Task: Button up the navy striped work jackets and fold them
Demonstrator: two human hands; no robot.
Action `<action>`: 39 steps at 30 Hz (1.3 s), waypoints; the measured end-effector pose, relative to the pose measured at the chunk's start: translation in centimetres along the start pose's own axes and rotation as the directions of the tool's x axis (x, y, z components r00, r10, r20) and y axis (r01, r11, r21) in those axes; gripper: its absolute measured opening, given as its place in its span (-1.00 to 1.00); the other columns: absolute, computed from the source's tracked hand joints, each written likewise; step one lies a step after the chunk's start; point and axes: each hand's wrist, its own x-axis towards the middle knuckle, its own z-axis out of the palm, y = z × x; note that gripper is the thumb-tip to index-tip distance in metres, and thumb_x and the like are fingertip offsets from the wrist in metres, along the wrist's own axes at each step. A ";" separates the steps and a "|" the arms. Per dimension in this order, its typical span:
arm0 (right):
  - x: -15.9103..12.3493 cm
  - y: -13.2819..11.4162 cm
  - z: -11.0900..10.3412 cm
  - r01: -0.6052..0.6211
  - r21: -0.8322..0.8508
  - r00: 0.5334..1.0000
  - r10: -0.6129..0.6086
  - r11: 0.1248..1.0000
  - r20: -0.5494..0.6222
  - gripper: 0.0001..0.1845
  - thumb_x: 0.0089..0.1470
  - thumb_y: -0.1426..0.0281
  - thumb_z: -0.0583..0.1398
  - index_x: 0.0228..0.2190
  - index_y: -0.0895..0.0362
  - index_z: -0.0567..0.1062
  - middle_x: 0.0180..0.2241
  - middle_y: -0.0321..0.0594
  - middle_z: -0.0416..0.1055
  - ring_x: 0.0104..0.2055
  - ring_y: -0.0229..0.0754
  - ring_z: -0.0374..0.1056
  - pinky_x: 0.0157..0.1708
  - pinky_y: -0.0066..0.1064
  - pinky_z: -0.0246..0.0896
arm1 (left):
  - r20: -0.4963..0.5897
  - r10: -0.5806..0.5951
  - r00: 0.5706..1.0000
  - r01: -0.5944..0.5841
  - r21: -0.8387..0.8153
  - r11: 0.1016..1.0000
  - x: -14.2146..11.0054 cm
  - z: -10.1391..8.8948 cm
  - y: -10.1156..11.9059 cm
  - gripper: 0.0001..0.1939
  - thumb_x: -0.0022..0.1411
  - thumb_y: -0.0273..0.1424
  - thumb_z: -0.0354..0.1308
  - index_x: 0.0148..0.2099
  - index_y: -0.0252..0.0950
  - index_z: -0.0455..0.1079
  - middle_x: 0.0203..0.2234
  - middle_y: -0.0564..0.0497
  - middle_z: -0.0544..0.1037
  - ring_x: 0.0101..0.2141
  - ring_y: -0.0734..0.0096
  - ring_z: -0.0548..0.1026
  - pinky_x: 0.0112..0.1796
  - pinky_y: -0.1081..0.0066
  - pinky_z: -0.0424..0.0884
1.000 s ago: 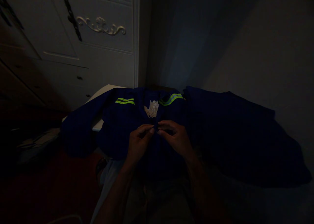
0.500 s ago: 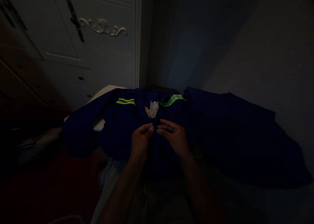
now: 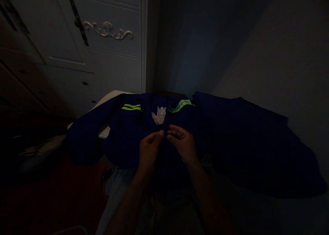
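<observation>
A dark blue work jacket with yellow-green reflective stripes lies spread in front of me in a very dim room. A white label shows inside its open collar. My left hand and my right hand meet at the jacket's front opening just below the collar. Both pinch the front edges of the cloth, fingertips almost touching each other. Whether a button or zip sits between them is hidden in the dark.
More dark blue cloth spreads to the right. A white cabinet with scrolled trim stands behind on the left. A pale surface edge shows under the jacket's left sleeve. A dark reddish floor lies at lower left.
Both hands have moved slightly up the jacket's front toward the collar, still pinched together on the cloth. The opening at the collar looks narrower.
</observation>
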 end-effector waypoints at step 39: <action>0.5 0.0 0.1 -0.188 0.249 0.978 0.158 0.950 0.133 -0.51 -0.40 0.42 0.37 -0.27 0.17 0.57 -0.29 -0.18 0.49 -0.27 -0.29 0.38 -0.29 -0.54 0.29 | 0.124 0.121 0.985 -0.137 0.127 0.982 1.1 -0.2 -0.6 -0.75 0.00 -0.22 0.27 -0.39 -0.33 0.47 -0.52 0.04 0.50 -0.49 0.48 0.38 -0.40 0.47 0.29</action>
